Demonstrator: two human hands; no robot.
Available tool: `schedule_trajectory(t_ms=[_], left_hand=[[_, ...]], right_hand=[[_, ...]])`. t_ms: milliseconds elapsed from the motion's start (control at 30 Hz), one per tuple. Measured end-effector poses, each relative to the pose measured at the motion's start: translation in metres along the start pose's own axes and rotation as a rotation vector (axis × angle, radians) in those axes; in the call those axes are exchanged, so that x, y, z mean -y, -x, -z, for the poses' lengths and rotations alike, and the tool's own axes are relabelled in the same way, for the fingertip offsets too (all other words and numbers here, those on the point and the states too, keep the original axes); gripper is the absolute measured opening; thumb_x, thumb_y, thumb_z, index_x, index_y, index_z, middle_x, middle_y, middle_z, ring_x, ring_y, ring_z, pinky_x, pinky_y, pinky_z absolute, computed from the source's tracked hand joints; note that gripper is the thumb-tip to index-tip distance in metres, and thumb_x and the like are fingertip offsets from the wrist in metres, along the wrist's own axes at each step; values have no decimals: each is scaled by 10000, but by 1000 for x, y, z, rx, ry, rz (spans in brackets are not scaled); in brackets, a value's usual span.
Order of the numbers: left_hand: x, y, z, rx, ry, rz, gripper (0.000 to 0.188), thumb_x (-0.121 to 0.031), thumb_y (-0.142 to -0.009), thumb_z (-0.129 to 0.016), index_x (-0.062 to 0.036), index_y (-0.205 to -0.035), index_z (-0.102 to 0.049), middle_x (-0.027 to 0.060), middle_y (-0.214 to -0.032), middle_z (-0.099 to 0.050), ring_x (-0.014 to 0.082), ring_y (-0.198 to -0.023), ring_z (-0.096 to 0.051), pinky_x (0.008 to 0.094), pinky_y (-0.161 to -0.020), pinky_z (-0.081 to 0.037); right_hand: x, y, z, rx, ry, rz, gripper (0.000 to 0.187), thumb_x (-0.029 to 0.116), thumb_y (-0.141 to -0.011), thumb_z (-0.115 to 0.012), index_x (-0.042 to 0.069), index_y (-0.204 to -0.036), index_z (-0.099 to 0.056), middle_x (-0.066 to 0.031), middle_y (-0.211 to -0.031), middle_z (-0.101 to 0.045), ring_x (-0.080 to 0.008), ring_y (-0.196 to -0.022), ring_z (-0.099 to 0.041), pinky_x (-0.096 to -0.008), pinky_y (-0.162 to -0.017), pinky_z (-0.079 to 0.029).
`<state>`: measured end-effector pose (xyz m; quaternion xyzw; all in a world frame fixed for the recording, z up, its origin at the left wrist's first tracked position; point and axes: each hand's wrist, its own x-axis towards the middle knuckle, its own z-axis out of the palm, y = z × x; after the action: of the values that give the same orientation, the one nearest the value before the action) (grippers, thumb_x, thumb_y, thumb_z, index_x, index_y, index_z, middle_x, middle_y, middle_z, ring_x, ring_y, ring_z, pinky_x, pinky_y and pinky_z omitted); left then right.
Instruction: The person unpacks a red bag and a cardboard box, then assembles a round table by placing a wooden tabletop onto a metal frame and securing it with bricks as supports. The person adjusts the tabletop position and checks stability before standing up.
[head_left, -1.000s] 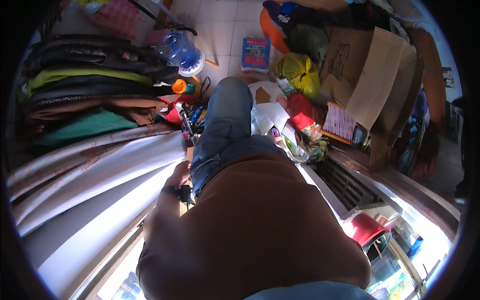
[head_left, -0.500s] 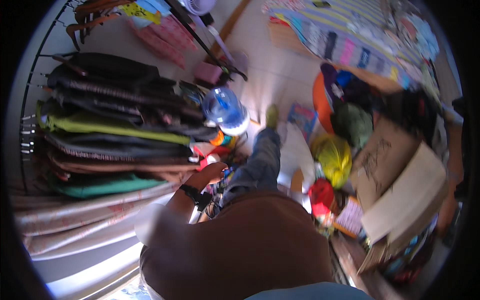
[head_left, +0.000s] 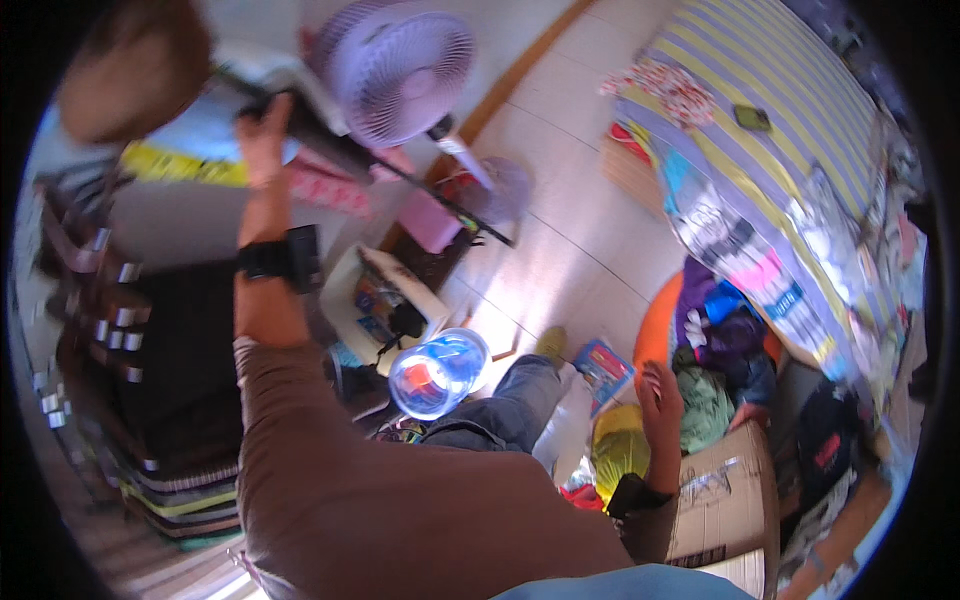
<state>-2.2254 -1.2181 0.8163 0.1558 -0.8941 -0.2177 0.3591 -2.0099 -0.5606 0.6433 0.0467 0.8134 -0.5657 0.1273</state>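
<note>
Overhead, left hand (head_left: 262, 130) fingers wrap the black rod (head_left: 400, 175); right hand (head_left: 662, 400) hangs open.

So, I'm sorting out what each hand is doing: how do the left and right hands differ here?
The left hand is raised high, gripping a dark rod; the right hand hangs low, open and empty. The left wrist carries a black band; the right shows a dark sleeve cuff. Both arms wear brown sleeves.
</note>
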Motion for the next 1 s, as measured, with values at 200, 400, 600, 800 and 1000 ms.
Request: schedule_trajectory(t_ms=[200,400,600,800,1000], left_hand=[[-12,-31,-44,-243,695,389,160,-119,-861,-669,31,-868,-614,126,-765,-679,196,-660,-646,316,-582,-495],[-30,-23,-41,-235,608,345,152,-73,-861,-655,-29,-790,-529,92,-684,-602,175,-575,-574,294,-567,-476],[-45,-29,-55,-317,502,322,214,-102,-839,-690,-7,-799,-502,115,-633,-578,179,-557,-539,296,-548,-446],[-51,-29,-58,-395,380,409,213,-133,-859,-664,-4,-820,-498,111,-639,-582,176,-582,-536,310,-605,-441],[-64,-23,-64,-542,327,554,186,-117,-882,-646,-26,-884,-483,88,-637,-573,173,-591,-547,304,-616,-445]], right_hand=[[-18,-6,45,-41,234,-157,336,112,-870,-599,4,-1186,-571,-192,-1087,-623,-308,-970,-638,-362,-859,-498],[-82,95,72,-172,273,-571,347,165,-861,-578,14,-1174,-592,-190,-1081,-656,-283,-957,-667,-365,-830,-533],[-145,195,61,-32,502,-854,272,250,-834,-595,46,-1000,-665,-187,-955,-690,-333,-892,-674,-422,-794,-531],[-198,120,67,322,568,-884,238,240,-826,-575,46,-925,-670,-206,-880,-669,-359,-841,-656,-440,-756,-523],[-232,-204,152,103,710,-556,223,231,-842,-547,40,-894,-649,-214,-829,-644,-377,-802,-637,-469,-734,-509]])
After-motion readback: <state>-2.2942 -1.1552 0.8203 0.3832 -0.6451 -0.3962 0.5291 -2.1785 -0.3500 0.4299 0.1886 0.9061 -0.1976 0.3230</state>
